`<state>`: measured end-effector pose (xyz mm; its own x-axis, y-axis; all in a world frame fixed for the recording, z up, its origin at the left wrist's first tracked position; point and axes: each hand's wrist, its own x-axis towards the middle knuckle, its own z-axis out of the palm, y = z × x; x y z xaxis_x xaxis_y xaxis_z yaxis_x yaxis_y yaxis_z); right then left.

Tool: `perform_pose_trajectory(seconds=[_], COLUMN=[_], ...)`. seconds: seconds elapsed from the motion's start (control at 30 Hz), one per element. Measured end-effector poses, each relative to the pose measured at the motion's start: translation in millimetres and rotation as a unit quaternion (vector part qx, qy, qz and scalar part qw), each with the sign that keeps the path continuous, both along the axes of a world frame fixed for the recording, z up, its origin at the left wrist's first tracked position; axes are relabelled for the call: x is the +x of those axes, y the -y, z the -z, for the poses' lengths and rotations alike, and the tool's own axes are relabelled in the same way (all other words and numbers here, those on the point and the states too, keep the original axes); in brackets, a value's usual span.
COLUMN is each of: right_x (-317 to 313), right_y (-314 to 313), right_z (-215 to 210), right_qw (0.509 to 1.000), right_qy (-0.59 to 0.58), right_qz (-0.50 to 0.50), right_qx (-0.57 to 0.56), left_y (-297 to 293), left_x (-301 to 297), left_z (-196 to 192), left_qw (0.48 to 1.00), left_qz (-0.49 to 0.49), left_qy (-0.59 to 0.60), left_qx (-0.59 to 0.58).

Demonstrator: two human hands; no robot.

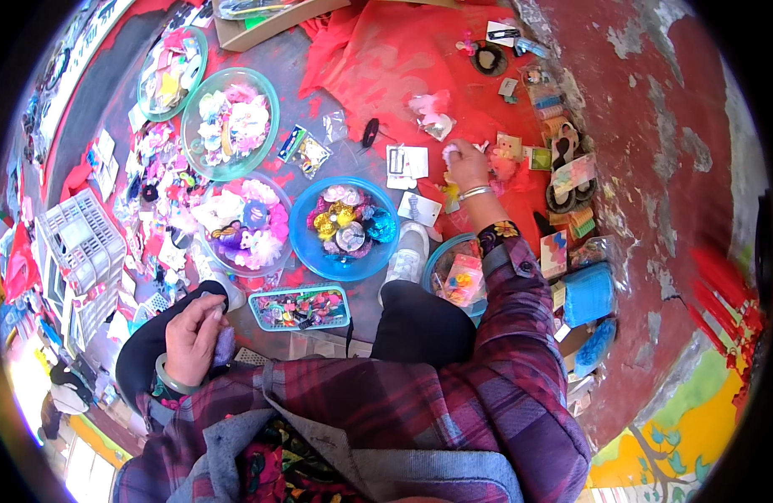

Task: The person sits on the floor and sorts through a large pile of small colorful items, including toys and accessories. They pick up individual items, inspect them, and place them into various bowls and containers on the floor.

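Blue bowl (318, 262), teal basket (301, 326) between left hand (194, 339), right hand (468, 165).

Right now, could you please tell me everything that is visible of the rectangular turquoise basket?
The basket is shallow and open-topped, pale turquoise, and looks like plastic. It holds many small pieces, red, pink, green and black among them. It sits upright, just below the blue bowl in the picture. The left hand is to its left, not touching.

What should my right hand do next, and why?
Perhaps lower your right hand and release the small, pale, fluffy piece onto the wrinkled red cloth: that hand pinches the piece, and the cloth lies right beside it.
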<state>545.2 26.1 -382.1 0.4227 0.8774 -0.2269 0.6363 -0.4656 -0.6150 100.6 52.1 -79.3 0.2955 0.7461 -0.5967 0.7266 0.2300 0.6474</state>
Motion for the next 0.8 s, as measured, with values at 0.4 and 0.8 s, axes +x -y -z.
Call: perform_pose_trajectory(seconds=[0.4,0.8], right_x=[-9,4], right_y=[-80,-50], right_z=[-21,-3], right_qw=[0.991,0.889], right_qy=[0.130,-0.410], right_qz=[0.021,0.194], right_qx=[-0.016,0.065], left_y=[8,29], left_x=[-7,-27], left_z=[-8,-14], left_qw=[1.000,0.998], left_qz=[0.023,0.050], left_qy=[0.017,0.038], left_qx=[0.006,0.014])
